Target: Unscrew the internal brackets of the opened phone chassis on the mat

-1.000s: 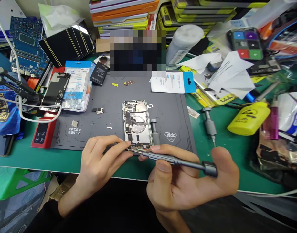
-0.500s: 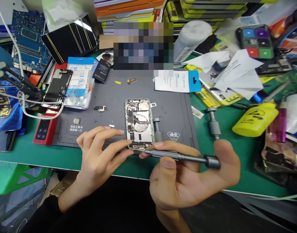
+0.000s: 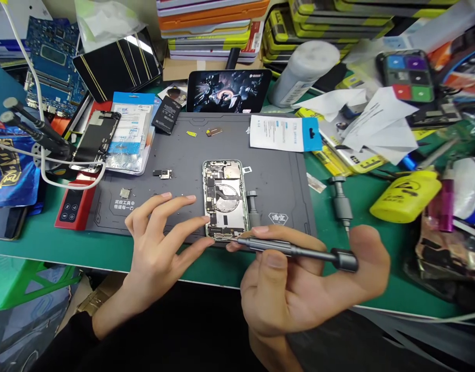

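An opened smartphone [image 3: 226,219] lies on the dark grey work mat [image 3: 175,150], its internal parts showing. My left hand [image 3: 162,243] has its fingers spread at the phone's lower left side; the index fingertip and thumb are at the frame, and contact is hard to tell. In my right hand [image 3: 287,289] is a slim dark screwdriver [image 3: 270,246], lying nearly level, its end cap against the palm side. The screwdriver's tip points at the phone's bottom edge. A second grey screwdriver [image 3: 253,206] lies right of the phone, partly behind my right fingers.
A small metal part [image 3: 162,174] and a shield piece [image 3: 124,192] lie left of the phone. A phone battery [image 3: 166,113] and a lit tablet [image 3: 228,92] are at the back. Another screwdriver [image 3: 341,199] and a yellow bottle [image 3: 405,197] stand to the right.
The whole view has shifted slightly. My left fingers have drawn a little up and apart at the phone's edge. The screwdriver's tip remains at the phone's bottom edge.
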The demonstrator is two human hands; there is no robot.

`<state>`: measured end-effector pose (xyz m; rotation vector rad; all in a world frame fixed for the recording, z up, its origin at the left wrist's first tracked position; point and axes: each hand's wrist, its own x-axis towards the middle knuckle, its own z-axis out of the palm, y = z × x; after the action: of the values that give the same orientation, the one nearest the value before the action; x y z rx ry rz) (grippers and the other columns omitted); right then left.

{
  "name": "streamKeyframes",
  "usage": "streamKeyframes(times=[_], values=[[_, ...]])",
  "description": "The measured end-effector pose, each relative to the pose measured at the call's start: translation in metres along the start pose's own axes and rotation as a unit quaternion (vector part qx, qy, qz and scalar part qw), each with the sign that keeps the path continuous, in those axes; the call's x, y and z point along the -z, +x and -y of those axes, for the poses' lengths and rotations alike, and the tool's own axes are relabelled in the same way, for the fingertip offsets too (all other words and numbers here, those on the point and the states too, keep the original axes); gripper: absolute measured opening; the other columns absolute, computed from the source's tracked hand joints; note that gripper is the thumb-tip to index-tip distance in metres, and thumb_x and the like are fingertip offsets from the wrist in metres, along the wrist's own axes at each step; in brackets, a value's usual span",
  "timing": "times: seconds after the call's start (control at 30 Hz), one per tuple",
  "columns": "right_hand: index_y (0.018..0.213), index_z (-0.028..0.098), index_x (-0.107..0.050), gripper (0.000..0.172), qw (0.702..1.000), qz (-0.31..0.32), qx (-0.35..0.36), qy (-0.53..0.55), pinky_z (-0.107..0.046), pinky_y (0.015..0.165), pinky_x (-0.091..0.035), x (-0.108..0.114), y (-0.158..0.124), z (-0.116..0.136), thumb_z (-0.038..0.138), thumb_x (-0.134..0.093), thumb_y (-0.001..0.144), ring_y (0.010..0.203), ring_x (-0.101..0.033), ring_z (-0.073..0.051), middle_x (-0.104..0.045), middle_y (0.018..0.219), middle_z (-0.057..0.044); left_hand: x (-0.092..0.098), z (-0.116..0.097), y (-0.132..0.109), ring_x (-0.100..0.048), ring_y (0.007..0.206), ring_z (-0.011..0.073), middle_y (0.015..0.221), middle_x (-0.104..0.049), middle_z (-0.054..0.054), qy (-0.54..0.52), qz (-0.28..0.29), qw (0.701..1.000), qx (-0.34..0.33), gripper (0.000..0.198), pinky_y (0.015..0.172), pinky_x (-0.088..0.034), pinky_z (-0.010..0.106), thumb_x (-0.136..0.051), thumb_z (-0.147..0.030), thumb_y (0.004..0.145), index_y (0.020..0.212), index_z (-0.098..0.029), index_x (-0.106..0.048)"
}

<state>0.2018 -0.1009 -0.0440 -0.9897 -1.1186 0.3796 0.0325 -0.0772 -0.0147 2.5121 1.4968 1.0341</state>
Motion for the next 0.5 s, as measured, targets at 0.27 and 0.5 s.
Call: streamKeyframes(times=[0.27, 0.5], values=[[0.164, 0.034, -0.04, 0.083, 1.0, 0.013, -0.003, 0.001, -0.034, 0.067, -0.073, 0.0021, -0.0025, -0.0032, -0.004, -0.06, 0.094, 0.075, -0.074, -0.013, -0.073, 0.112, 0.0, -0.0006, 0.002, -0.0008, -0.056, 0.14, 0.0342, 0.14, -0.074, 0.011, -0.006, 0.004, 1.0, 0.004, 0.025, 0.112, -0.042, 0.053, -0.082, -0.033, 0.101, 0.124, -0.027, -0.076], [0.154, 0.031, -0.04, 0.063, 0.996, 0.026, 0.031, -0.074, -0.045, 0.071, -0.073, 0.0102, -0.0025, -0.0002, 0.025, -0.07, 0.099, 0.091, -0.08, -0.023, -0.071, 0.123, -0.007, -0.0019, 0.0015, 0.0012, -0.06, 0.135, 0.0334, 0.137, -0.076, 0.009, 0.006, -0.004, 1.0, 0.014, 0.019, 0.11, -0.043, 0.052, -0.077, -0.022, 0.103, 0.122, -0.026, -0.077]])
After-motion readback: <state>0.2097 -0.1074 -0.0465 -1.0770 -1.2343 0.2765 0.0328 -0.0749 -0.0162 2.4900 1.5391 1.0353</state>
